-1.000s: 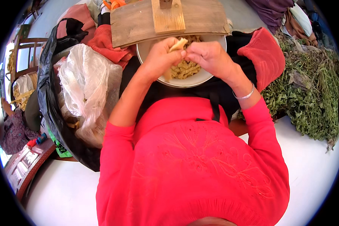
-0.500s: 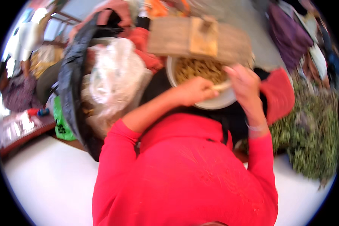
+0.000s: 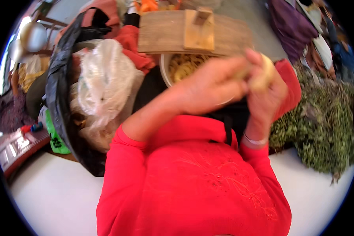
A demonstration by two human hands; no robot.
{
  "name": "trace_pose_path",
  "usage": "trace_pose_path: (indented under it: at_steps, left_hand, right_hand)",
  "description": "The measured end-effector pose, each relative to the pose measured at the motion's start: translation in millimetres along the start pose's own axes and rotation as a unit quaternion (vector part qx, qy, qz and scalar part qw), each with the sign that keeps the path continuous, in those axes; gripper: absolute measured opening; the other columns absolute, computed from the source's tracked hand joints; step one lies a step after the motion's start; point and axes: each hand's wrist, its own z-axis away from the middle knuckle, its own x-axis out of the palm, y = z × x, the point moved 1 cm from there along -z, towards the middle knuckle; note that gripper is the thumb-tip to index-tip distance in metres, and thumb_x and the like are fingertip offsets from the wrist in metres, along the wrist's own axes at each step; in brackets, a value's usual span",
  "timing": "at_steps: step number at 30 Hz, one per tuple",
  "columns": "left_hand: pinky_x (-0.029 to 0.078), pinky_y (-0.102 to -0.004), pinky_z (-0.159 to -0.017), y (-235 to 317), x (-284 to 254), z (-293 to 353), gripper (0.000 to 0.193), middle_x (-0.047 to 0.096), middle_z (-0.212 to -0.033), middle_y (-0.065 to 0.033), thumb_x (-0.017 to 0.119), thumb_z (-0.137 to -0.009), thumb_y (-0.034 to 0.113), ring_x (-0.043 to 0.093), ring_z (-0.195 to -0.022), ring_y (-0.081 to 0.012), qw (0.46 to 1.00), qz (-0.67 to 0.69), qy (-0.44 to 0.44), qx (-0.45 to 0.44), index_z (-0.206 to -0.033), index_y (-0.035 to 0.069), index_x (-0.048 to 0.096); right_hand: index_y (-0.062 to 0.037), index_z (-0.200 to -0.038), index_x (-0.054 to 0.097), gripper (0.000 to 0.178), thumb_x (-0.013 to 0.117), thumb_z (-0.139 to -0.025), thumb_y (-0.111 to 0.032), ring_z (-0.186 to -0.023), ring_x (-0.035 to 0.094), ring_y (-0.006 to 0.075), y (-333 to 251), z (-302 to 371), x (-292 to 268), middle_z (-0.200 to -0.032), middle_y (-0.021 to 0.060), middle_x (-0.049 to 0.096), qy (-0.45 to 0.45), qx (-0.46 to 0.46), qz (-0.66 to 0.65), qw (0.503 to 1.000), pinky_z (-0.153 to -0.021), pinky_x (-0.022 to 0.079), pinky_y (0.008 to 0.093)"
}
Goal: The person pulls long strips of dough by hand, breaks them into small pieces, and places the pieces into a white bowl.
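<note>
A curled pale yellow strip (image 3: 266, 71) of soft-looking stuff, its kind unclear, bends over the fingers of my right hand (image 3: 265, 90), which is closed on it. My left hand (image 3: 218, 80) reaches across, its fingertips pinched together against the right hand at the strip; motion blurs what lies between them. Both hands are raised above the right side of a white bowl (image 3: 165, 73). Many curled yellowish pieces (image 3: 185, 67) fill the bowl, partly hidden by my left hand and forearm.
A wooden board (image 3: 161, 33) with a small block fixed on it covers the bowl's far edge. To the left, a black bag (image 3: 61, 94) holds clear plastic bags (image 3: 106, 82). Dried green plants (image 3: 322, 126) lie at right, below purple cloth (image 3: 289, 27).
Both hands have risen from the bowl toward me and to the right, bringing the pale strip up. The view has shifted slightly, so the surroundings sit farther left.
</note>
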Motion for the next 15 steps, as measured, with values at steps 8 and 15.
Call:
trace_pose_path:
  at_steps: [8, 15]
  left_hand:
    - [0.031, -0.019, -0.046, -98, -27, 14, 0.016, 0.05, -0.07, 0.0018, 0.054, -0.092, 0.011, 0.039, -0.054, -0.0031, 0.942, 0.209, 0.097, -0.244, -0.107, 0.004, 0.056]
    - [0.05, -0.0312, -0.067, -102, -23, 46, 0.019, 0.065, -0.092, -0.0116, 0.056, -0.087, 0.004, 0.064, -0.079, -0.0259, 0.878, -0.465, 0.112, -0.032, -0.105, 0.006, 0.061]
  right_hand:
    - [-0.0121, -0.099, 0.069, 0.015, 0.061, -0.087, -0.015, -0.06, 0.06, 0.0208, 98, -4, 11, -0.073, 0.0043, 0.064, -0.019, -0.113, 0.38, 0.918, -0.055, 0.047, 0.0282]
    - [-0.0048, -0.075, 0.066, 0.031, 0.059, -0.091, -0.03, -0.066, 0.06, 0.0173, 152, 47, 6, -0.067, 0.0017, 0.06, -0.154, 0.205, 0.087, 0.963, -0.057, 0.044, 0.0326]
